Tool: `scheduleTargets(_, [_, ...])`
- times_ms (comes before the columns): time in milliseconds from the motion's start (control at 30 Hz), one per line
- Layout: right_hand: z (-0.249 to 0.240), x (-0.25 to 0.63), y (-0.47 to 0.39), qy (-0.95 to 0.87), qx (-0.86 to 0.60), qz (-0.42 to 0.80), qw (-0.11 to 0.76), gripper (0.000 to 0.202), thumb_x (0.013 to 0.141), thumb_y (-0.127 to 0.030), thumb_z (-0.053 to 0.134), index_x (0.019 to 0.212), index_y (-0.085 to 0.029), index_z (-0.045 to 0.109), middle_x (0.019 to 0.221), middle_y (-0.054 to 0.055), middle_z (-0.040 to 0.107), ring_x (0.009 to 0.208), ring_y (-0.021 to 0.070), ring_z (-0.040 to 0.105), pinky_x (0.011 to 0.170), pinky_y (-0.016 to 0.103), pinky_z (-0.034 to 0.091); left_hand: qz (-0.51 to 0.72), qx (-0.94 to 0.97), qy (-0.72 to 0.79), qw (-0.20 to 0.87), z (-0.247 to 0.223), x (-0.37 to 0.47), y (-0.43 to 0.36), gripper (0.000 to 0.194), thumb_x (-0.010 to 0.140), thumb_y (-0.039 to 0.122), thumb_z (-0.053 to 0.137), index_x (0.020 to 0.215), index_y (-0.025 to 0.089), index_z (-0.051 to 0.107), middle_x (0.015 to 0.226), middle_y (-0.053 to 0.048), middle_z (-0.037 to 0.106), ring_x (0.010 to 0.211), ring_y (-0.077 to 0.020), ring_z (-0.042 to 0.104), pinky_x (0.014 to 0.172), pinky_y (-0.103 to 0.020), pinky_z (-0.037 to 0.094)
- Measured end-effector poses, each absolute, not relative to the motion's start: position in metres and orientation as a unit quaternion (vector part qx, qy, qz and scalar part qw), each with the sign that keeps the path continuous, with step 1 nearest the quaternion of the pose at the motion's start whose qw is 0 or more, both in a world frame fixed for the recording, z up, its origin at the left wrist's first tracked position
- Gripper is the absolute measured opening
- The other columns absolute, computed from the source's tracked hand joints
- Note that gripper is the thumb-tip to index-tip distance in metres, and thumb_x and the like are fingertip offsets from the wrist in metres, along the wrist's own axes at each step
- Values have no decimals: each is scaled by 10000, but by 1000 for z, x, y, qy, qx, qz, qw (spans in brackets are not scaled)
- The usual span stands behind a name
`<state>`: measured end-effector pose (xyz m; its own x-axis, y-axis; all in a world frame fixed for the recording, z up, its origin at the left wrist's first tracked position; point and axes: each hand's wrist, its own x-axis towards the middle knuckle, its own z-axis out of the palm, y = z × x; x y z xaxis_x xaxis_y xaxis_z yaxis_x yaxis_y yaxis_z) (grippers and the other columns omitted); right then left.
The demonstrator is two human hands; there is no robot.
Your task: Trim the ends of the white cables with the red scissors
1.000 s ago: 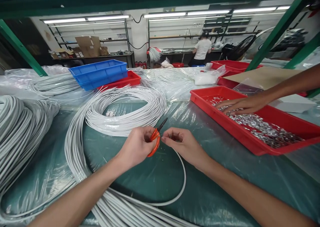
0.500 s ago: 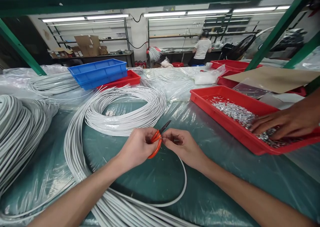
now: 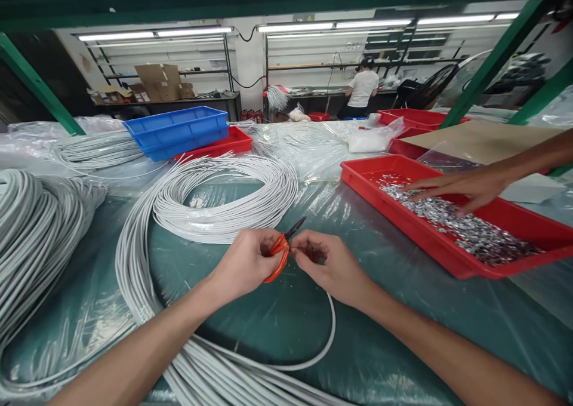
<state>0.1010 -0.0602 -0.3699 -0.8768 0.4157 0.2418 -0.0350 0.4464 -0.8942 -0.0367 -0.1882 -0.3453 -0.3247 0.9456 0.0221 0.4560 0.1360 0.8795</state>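
My left hand is closed around the orange handles of a pair of scissors, whose dark blades point up and to the right. Close beside it, my right hand pinches the end of a white cable; the very tip is hidden by the fingers. This cable loops down and back to a bundle of white cables at the bottom. Just beyond my hands lies a coil of white cables on the green, plastic-covered table.
At right, a co-worker's hand reaches into a red tray of small shiny metal pieces. A thick cable coil lies left. A blue bin rests on a red one behind. Green posts frame the bench.
The co-worker's hand has moved from the near end of the red tray toward its far left part, with the fingers spread. My own hands have barely moved.
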Motion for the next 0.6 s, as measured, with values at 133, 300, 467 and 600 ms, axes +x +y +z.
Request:
scheduleTargets(133, [-369,103,-62,-857,-97,436,258,106,838,-184,542,817,-158,642,664,5,596,569,111,503,539,235,402,405,522,706,254,-346,-36,-188,133,793,200,499,666,163,503,591,30,453,566,-91,380,505,-222,273])
scheduleTargets(300, [-368,101,-66,-877,-91,362,303,97,794,-143,554,733,-172,623,623,-3,544,538,106,443,522,244,373,374,544,721,210,-347,-34,-186,153,768,167,485,628,175,423,567,43,372,568,-90,301,512,-231,236])
scheduleTargets(467, [-367,98,-71,-836,-148,440,292,130,735,-151,546,607,-171,537,563,-28,418,527,92,361,485,232,309,359,547,730,197,-346,-34,-187,158,732,140,466,608,182,378,558,46,355,559,-91,276,505,-240,223])
scheduleTargets(600, [-368,97,-72,-797,-179,515,260,120,700,-186,566,598,-170,504,554,-42,371,529,86,321,479,234,274,351,551,729,204,-345,-32,-188,145,719,133,456,615,184,370,567,48,335,567,-92,260,508,-245,217])
